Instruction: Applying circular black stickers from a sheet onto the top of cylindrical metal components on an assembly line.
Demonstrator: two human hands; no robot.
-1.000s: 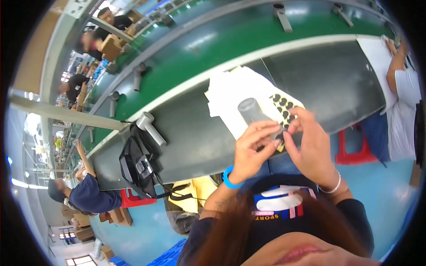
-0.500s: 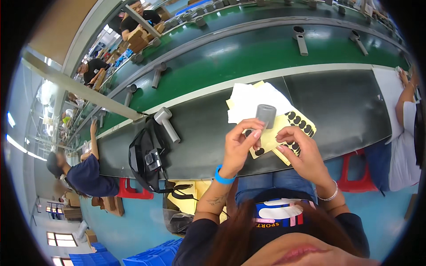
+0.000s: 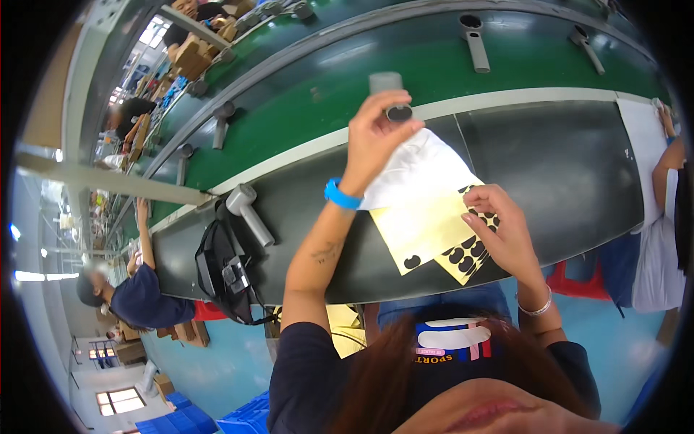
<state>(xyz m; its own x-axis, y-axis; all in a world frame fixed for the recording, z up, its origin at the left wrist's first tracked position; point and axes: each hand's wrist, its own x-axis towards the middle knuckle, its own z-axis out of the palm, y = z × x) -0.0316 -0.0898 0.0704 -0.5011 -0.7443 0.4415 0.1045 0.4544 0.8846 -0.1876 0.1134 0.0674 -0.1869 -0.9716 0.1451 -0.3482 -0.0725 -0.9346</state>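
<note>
My left hand (image 3: 377, 137) reaches out over the near edge of the green conveyor, its fingers closed round a grey cylindrical part (image 3: 385, 82). The part's upper end is blurred. A dark oval end (image 3: 399, 113) shows between thumb and fingers. Over the yellow sticker sheets (image 3: 423, 231) hovers my right hand (image 3: 502, 228), fingers bent and thumb apart, with nothing visible between them. Black stickers (image 3: 463, 254) line the sheet beside it, and a single black one (image 3: 412, 261) sits at the near left corner. White paper (image 3: 416, 170) lies beyond the sheets.
A grey hair-dryer-shaped housing (image 3: 249, 213) rests on the dark table (image 3: 564, 166), with a black bag (image 3: 220, 264) beside it. More grey housings (image 3: 475, 45) stand on the green conveyor (image 3: 311, 116). Other people are at both sides and across the line.
My left hand has moved forward and left with the grey part, from above the sheets to the conveyor. My right hand stays near the stickers. The view has shifted slightly.
</note>
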